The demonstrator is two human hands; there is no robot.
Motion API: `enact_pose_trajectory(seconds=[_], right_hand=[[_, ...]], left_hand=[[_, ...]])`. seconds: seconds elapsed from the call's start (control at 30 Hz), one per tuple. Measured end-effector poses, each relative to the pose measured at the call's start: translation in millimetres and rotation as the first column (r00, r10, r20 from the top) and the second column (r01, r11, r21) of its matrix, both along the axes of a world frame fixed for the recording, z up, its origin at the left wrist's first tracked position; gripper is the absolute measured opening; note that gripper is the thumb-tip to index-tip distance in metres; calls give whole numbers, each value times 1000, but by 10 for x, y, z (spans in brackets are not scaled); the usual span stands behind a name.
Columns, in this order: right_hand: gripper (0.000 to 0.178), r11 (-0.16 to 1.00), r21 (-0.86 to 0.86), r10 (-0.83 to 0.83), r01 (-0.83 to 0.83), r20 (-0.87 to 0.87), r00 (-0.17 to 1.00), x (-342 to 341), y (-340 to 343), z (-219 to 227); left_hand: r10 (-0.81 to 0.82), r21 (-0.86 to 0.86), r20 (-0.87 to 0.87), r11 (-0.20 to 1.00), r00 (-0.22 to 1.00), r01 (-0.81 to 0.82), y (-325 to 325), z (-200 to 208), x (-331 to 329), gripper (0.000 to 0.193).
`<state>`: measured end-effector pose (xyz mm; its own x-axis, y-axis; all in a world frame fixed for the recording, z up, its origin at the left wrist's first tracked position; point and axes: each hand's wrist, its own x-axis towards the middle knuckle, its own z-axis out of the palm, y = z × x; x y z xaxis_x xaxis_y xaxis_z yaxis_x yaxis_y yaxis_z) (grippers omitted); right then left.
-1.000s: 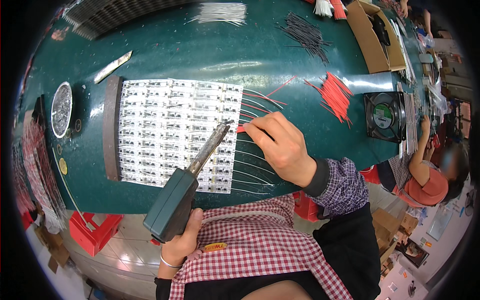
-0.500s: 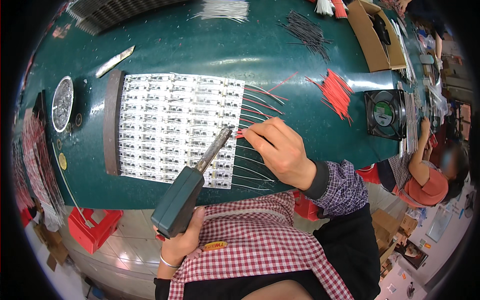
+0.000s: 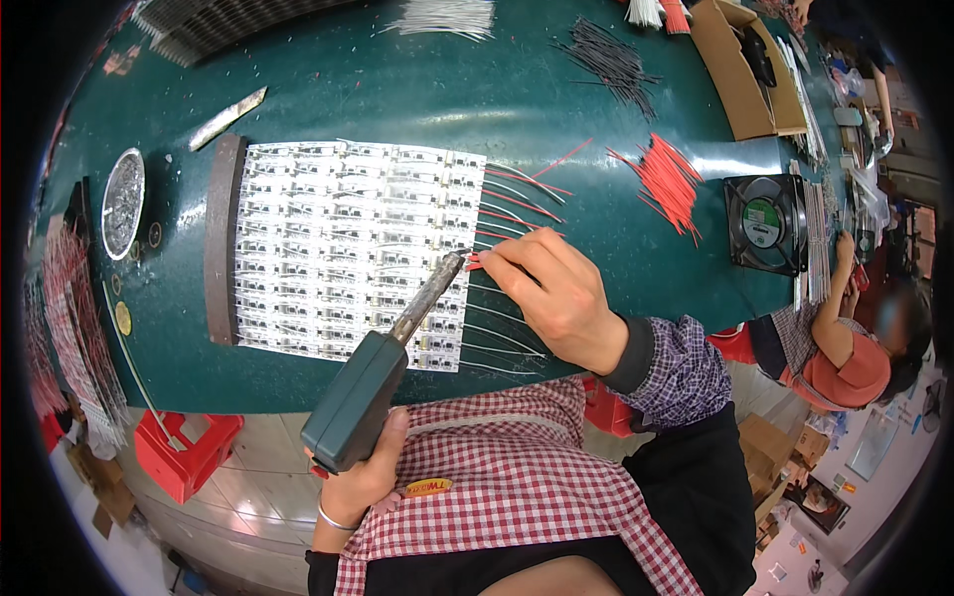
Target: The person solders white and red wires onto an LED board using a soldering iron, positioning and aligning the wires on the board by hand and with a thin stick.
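My left hand (image 3: 363, 475) is wrapped round the handle of a dark green soldering gun (image 3: 356, 402). Its metal tip reaches up and right to the right edge of a white circuit board panel (image 3: 348, 253) with rows of small parts. At that edge my right hand (image 3: 552, 298) pinches a short red wire (image 3: 474, 262) between thumb and finger, beside the tip. Red and white wires (image 3: 522, 199) stick out to the right from the panel's edge, above and below my fingers. Whether the tip touches the board cannot be made out.
A brown bar (image 3: 227, 243) lies along the panel's left edge. Left of it sits a round dish (image 3: 123, 204). Red wires (image 3: 666, 184), black wires (image 3: 608, 62) and white wires (image 3: 444, 17) lie in piles. At right stand a fan (image 3: 765, 226) and a cardboard box (image 3: 730, 74); a person (image 3: 845, 348) sits beyond.
My right hand has shifted very slightly up and left with the red wire. The soldering gun has barely moved and stays at the panel's edge.
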<state>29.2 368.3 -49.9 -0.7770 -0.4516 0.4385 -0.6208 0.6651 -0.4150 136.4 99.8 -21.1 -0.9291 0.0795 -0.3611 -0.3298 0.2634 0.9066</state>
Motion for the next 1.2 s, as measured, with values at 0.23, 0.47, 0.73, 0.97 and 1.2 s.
enact_pose_trajectory(seconds=[0.23,0.47,0.73,0.97,1.2], right_hand=[[33,1000,-21,-13,13,-16,1000,7,-6,-19],[31,999,-29,14,-17,-91,996,115,-10,-31],[31,999,13,39,-38,-36,999,122,-16,-30],[30,999,21,29,-29,-30,999,128,-13,-40],[29,999,29,32,-31,-34,999,126,-21,-41]], left_hand=[[36,84,-95,996,995,-28,26,39,-12,37],[35,68,-10,997,999,-34,-14,115,33,45],[-9,38,-22,999,1000,9,-48,78,83,44],[-91,-54,-33,995,995,89,-76,44,102,39],[-117,-111,-48,987,992,112,-97,36,107,36]])
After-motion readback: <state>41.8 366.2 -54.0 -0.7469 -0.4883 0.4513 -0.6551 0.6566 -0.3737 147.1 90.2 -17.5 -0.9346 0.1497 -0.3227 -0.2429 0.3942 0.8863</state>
